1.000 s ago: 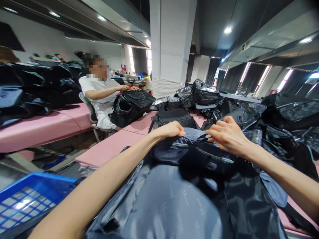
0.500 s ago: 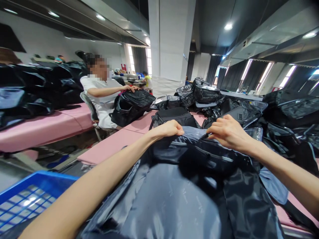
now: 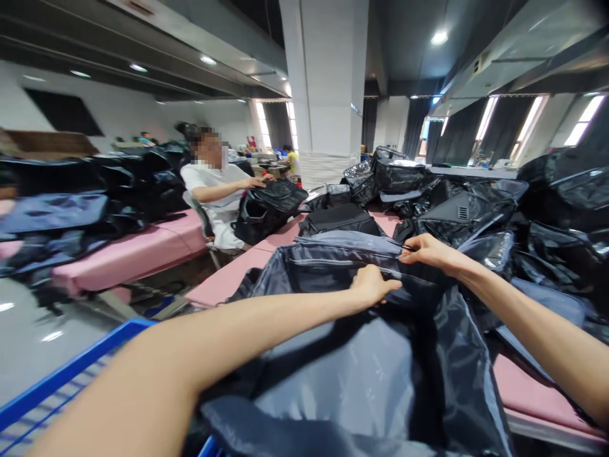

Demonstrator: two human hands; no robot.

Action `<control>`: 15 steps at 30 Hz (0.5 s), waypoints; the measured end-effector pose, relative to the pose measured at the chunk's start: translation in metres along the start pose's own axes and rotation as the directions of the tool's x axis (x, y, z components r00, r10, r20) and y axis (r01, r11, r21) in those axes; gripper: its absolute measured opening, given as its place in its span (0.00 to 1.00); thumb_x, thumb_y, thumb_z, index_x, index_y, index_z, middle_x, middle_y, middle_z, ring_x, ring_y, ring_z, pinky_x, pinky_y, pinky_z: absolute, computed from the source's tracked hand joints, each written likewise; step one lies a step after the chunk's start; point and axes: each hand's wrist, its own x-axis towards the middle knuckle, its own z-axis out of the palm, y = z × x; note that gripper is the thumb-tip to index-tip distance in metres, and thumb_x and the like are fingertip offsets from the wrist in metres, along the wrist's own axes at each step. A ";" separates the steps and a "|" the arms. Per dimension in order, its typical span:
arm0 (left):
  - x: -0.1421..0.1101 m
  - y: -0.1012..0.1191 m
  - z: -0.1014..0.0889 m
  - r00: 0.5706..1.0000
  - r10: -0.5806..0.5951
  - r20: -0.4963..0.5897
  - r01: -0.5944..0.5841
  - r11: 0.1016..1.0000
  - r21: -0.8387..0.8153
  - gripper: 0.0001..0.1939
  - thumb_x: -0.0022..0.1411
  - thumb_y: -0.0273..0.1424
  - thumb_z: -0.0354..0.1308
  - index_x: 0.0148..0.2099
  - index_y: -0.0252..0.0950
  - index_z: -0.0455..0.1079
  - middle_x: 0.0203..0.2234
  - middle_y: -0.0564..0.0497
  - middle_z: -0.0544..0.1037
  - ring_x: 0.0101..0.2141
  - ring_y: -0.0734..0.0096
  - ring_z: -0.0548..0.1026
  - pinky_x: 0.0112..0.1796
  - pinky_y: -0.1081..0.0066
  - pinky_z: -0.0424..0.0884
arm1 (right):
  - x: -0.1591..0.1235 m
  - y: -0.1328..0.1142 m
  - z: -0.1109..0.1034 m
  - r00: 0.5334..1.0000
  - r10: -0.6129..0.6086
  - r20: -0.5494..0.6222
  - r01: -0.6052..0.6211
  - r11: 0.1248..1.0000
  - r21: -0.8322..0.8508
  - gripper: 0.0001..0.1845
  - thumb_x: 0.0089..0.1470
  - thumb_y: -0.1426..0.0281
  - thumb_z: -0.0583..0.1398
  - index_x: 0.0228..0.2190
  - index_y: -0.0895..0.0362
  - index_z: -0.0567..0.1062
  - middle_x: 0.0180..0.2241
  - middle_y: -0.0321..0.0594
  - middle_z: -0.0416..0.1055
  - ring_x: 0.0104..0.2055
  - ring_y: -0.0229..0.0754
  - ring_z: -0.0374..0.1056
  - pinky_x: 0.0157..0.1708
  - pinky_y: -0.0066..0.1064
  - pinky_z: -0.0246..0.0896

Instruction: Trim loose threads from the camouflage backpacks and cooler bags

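A black backpack (image 3: 333,381) with a grey lining lies opened wide in front of me, its inside facing up. My left hand (image 3: 373,285) reaches across it, fingers curled in at the zipped inner pocket (image 3: 323,263) on the far wall; the fingertips are partly hidden. At the far edge, by the grey lining flap (image 3: 352,240), my right hand (image 3: 428,254) is closed on a thin dark tool (image 3: 407,247) that looks like small thread snips. Its tip points left along the bag's edge.
A blue plastic basket (image 3: 71,374) stands at lower left. Pink-covered tables (image 3: 537,393) carry piles of black bags (image 3: 466,216) on the right and behind. A co-worker in a white shirt (image 3: 214,203) handles another black backpack (image 3: 269,212). A white pillar (image 3: 328,82) rises behind.
My left hand has let go of the bag's far edge and moved right and down to the inner pocket. My right hand stays at the far edge with the tool. The view has turned slightly left.
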 end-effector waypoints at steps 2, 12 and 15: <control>0.011 -0.004 0.016 0.998 -0.039 -0.045 0.031 0.985 -0.168 0.12 0.52 0.36 0.54 0.24 0.33 0.70 0.20 0.46 0.76 0.19 0.70 0.73 0.23 0.73 0.68 | 0.000 0.002 0.000 1.000 0.001 -0.015 -0.001 1.000 0.016 0.12 0.36 0.63 0.61 0.19 0.59 0.68 0.18 0.31 0.63 0.21 0.33 0.56 0.22 0.26 0.47; -0.005 0.060 0.083 0.991 0.098 0.088 -0.114 0.974 0.194 0.09 0.48 0.30 0.54 0.32 0.32 0.72 0.33 0.34 0.77 0.36 0.56 0.75 0.33 0.66 0.68 | 0.008 0.025 0.001 0.992 -0.115 -0.051 0.110 0.989 -0.101 0.08 0.37 0.66 0.59 0.19 0.58 0.71 0.19 0.33 0.66 0.23 0.35 0.59 0.24 0.27 0.49; -0.012 0.055 0.088 0.947 0.269 0.178 -0.315 0.893 0.323 0.11 0.55 0.34 0.50 0.32 0.36 0.73 0.31 0.38 0.77 0.34 0.59 0.75 0.31 0.67 0.67 | 0.006 0.029 -0.001 0.991 -0.100 -0.090 0.089 0.990 -0.113 0.11 0.38 0.62 0.60 0.19 0.58 0.72 0.18 0.33 0.66 0.22 0.36 0.59 0.23 0.27 0.49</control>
